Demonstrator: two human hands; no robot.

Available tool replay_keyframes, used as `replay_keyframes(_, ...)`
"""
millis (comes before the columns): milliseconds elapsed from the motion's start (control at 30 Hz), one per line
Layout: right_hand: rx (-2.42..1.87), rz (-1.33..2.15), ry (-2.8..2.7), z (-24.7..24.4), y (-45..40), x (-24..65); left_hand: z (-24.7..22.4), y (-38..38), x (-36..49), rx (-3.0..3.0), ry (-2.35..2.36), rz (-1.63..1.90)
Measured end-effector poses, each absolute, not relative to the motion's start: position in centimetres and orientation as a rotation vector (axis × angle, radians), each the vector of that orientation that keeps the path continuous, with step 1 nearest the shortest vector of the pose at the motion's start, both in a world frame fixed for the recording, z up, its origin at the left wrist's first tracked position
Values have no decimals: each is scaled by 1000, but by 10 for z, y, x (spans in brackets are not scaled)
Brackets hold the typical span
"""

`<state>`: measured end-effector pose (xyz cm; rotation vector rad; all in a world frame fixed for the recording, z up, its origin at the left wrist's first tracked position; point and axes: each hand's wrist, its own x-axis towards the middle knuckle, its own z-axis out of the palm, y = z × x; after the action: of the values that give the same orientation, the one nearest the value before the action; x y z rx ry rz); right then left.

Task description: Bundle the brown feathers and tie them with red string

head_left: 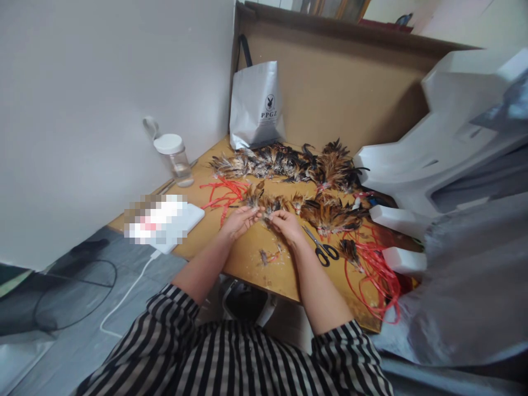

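Observation:
My left hand (240, 222) is closed in a pinch, with a small brown feather tuft (254, 193) rising from its fingertips. Close beside it, my right hand (287, 224) pinches the pale base of some feathers (275, 204); whether these are held or lie behind the fingers is partly hidden. Red plastic strips (225, 191) lie left of the hands. To the right are a bundle of brown feathers (330, 215) and black-handled scissors (322, 248). Small feather scraps (270, 256) are scattered on the table below the hands.
A long heap of dark feathers (284, 162) runs along the back, before a silver bag (258, 104). A lidded clear jar (177, 159) and a white device with a cable (181, 225) stand left. Tangled red strips (377, 275) and white foam pieces (396, 165) crowd the right.

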<state>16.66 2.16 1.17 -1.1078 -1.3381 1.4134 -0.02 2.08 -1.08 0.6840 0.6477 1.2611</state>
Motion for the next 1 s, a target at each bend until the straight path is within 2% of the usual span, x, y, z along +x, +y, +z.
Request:
replay_keyframes(467,-1198,1364,-1624,12,21,169,-9,18,5,955,828,1137)
replay_keyframes(733,-1135,1553,-1516,13,19,166,-9,17,6,874,772,1179)
replay_keyframes(1000,-1093,1313,-1208,13,26,162,-8,17,5,836,804,1178)
